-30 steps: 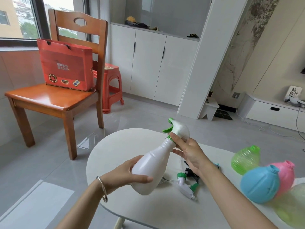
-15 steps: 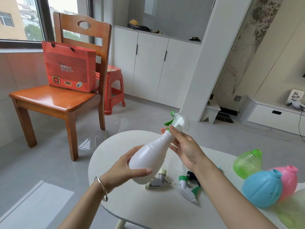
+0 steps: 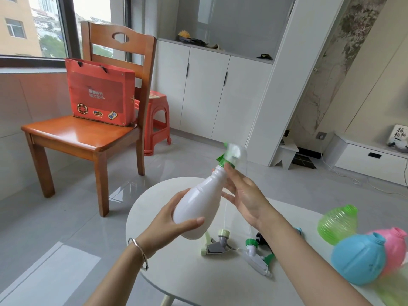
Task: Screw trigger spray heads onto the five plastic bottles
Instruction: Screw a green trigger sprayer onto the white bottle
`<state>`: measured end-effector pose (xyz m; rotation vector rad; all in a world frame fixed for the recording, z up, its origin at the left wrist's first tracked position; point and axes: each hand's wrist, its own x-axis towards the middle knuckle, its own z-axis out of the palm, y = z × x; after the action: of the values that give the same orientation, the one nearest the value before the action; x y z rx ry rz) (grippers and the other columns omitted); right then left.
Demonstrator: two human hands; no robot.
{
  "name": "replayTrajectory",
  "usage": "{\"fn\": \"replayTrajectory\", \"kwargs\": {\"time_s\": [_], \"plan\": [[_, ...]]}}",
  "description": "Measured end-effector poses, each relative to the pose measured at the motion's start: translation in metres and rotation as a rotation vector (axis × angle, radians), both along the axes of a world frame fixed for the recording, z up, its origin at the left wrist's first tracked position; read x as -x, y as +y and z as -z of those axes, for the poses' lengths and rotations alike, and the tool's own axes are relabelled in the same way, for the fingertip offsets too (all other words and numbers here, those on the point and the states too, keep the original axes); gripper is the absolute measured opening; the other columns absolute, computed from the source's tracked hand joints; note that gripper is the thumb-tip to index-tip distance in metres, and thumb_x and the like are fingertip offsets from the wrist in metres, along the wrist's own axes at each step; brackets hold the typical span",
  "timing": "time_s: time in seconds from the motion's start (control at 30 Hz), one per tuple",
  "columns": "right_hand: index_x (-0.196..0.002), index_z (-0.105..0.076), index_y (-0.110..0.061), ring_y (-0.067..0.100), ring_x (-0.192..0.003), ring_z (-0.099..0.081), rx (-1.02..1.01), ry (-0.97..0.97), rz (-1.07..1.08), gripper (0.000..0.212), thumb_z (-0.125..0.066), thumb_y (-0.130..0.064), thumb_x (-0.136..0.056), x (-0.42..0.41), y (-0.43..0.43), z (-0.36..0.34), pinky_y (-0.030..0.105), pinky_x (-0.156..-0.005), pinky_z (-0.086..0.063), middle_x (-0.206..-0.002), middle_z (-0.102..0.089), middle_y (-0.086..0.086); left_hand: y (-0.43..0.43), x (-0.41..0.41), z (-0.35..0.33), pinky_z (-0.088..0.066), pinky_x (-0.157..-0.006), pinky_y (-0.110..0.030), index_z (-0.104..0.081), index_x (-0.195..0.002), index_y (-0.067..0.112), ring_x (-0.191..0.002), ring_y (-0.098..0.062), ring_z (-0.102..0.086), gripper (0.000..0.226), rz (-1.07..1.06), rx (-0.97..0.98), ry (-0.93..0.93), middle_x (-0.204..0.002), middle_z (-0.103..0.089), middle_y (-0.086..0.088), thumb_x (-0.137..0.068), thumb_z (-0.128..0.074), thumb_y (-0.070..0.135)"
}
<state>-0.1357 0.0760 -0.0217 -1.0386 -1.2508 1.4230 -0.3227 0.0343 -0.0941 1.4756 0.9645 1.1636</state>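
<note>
The white plastic bottle (image 3: pixel 198 202) was held tilted above the round white table (image 3: pixel 176 272), neck pointing up and away. The left hand (image 3: pixel 170 226) wrapped its base, thumb across the front. The right hand (image 3: pixel 245 195) had its fingertips (image 3: pixel 227 167) pinching the green collar of the blurred trigger spray head (image 3: pixel 234 154) on the neck, the other fingers spread. Two loose spray heads (image 3: pixel 220 244) lay on the table below; green (image 3: pixel 337 224), blue (image 3: pixel 359 259) and pink (image 3: pixel 395 246) bottles lay to the right.

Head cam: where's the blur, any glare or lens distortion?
Head view: motion blur on the spray head at the right hand fingertips and on the green bottle at bottom right; white bottle sharp; soft daylight, glossy reflection on the chair seat; wide-angle bowing tilts the pillar.
</note>
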Motion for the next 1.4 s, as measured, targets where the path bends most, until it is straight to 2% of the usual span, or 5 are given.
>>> {"fn": "replayTrajectory", "kwargs": {"time_s": [0.13,0.3,0.67,0.77,1.4], "plan": [[-0.12,-0.06,-0.019,0.021,-0.114,-0.06,0.099,-0.109,-0.152,0.057,-0.064,-0.049,-0.073,0.012,-0.002,0.017,0.04,-0.101,-0.047,-0.124,-0.065,0.001,0.007,0.01,0.0,-0.053,-0.072,-0.018,-0.044,-0.123,0.053,-0.098,0.003,-0.063,0.06,-0.073,0.027,-0.098,-0.108,-0.064,0.022,-0.069,-0.072,0.049],[-0.121,-0.058,-0.029,0.011,-0.101,-0.067,0.052,-0.144,-0.17,0.054,-0.067,-0.049,-0.071,0.041,0.006,0.027,0.027,-0.079,-0.054,-0.108,-0.072,-0.006,0.024,0.027,0.0,-0.051,-0.074,-0.012,-0.032,-0.131,0.044,-0.099,0.008,-0.059,0.059,-0.096,-0.01,-0.015,-0.123,-0.054,0.01,-0.079,-0.059,0.045],[-0.128,-0.05,-0.032,0.004,-0.108,-0.062,-0.121,-0.171,-0.049,0.05,-0.067,-0.039,-0.081,0.087,0.085,0.064,0.033,-0.095,-0.051,-0.127,-0.062,-0.007,0.111,0.073,0.011,-0.048,-0.102,-0.036,-0.047,-0.137,0.031,-0.115,-0.01,-0.061,0.052,-0.15,-0.039,-0.001,-0.133,-0.059,0.001,-0.087,-0.047,0.045],[-0.127,-0.051,-0.03,0.015,-0.118,-0.058,-0.169,-0.197,-0.023,0.053,-0.07,-0.038,-0.078,0.096,0.104,0.083,0.039,-0.101,-0.048,-0.13,-0.059,-0.003,0.127,0.078,0.024,-0.051,-0.093,-0.023,-0.049,-0.135,0.029,-0.108,0.0,-0.063,0.046,-0.164,-0.018,-0.024,-0.126,-0.063,0.002,-0.09,-0.049,0.039],[-0.125,-0.051,-0.027,0.007,-0.118,-0.055,-0.231,-0.237,0.022,0.052,-0.074,-0.023,-0.079,0.104,0.139,0.142,0.012,-0.083,-0.048,-0.129,-0.057,-0.007,0.166,0.077,0.078,-0.048,-0.099,-0.034,-0.05,-0.129,0.027,-0.116,-0.018,-0.061,0.051,-0.201,0.085,-0.053,-0.125,-0.064,-0.005,-0.081,-0.059,0.04]]}}
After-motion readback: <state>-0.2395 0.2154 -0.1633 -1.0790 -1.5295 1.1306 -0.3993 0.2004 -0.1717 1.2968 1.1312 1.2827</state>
